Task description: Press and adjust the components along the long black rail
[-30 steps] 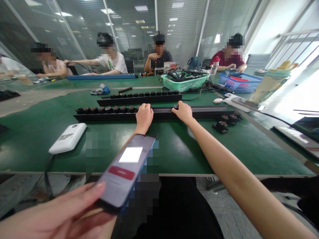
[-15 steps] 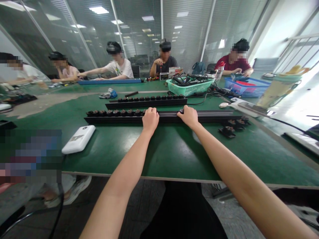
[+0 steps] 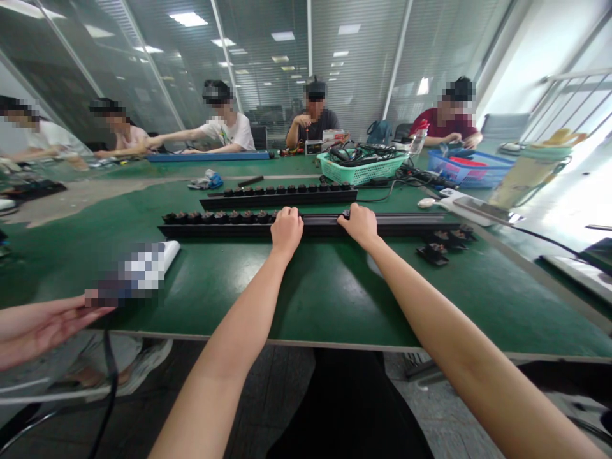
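Green bench mat (image 3: pixel 325 293) under a black rail (image 3: pixel 406 223), left hand (image 3: pixel 287 231) and right hand (image 3: pixel 359 225) curled closed over it

1. An electronics assembly workshop set up in a modern office-style room.
2. A long workbench topped with a green mat (image 3: pixel 329 299) runs down the room, with people seated along it.
3. A long black rail (image 3: pixel 310 226) lined with small dark fittings lies on the bench.
4. A mint-green plastic basket (image 3: pixel 362 169) holds tangled black cables, and a blue plastic crate (image 3: pixel 471 169) stands nearby.
5. Glass partition walls with slatted blinds (image 3: pixel 354 70) and white ceiling light panels (image 3: pixel 189 19) enclose the room.
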Demonstrator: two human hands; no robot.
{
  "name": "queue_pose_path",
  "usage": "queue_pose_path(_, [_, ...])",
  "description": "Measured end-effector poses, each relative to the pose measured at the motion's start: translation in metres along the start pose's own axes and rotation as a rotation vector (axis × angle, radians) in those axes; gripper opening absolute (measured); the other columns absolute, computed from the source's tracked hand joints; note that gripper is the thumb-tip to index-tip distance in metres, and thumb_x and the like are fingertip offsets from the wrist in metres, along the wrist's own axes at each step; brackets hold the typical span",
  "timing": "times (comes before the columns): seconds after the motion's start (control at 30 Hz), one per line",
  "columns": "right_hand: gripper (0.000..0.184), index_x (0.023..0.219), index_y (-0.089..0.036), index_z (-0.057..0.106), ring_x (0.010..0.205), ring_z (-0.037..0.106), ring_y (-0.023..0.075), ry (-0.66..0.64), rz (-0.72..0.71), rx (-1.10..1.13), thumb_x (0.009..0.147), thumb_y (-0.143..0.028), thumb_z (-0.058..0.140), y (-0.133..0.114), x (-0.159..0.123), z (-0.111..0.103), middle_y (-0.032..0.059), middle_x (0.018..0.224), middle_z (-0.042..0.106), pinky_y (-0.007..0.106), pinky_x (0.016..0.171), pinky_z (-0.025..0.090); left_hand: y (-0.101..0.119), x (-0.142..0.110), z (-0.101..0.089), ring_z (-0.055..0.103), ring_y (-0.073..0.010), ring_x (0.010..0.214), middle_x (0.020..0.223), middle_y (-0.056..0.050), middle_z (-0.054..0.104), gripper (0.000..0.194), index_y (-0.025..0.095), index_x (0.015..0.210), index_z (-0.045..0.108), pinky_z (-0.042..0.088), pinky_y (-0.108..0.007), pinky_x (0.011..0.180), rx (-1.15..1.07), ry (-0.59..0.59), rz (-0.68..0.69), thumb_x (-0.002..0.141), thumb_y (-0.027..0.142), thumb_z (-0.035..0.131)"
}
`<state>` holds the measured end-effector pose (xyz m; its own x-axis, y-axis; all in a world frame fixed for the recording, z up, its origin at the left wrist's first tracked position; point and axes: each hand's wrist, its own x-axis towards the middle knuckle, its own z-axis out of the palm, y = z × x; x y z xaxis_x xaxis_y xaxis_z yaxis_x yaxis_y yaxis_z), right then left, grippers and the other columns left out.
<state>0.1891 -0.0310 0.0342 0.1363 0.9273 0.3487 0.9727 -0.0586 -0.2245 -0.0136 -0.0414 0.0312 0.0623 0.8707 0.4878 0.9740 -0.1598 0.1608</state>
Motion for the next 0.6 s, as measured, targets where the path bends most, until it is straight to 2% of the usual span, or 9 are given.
queue_pose_path(0.6, [0.033,0.112,-0.009,0.065,0.111,0.067,0.0336,0.012,-0.001,-0.021,0.096,-0.036,0.054,-0.0003,-0.0006,-0.0013,0.0223,0.114,0.073,0.037,0.091,0.046,0.002,0.0,-0.0029,0.06,-0.0246,0.119,0.128,-0.011,0.065,0.029,0.02,0.12,0.065,0.055,-0.033,0.088,0.005,0.003,0.006,0.103,0.023,0.041])
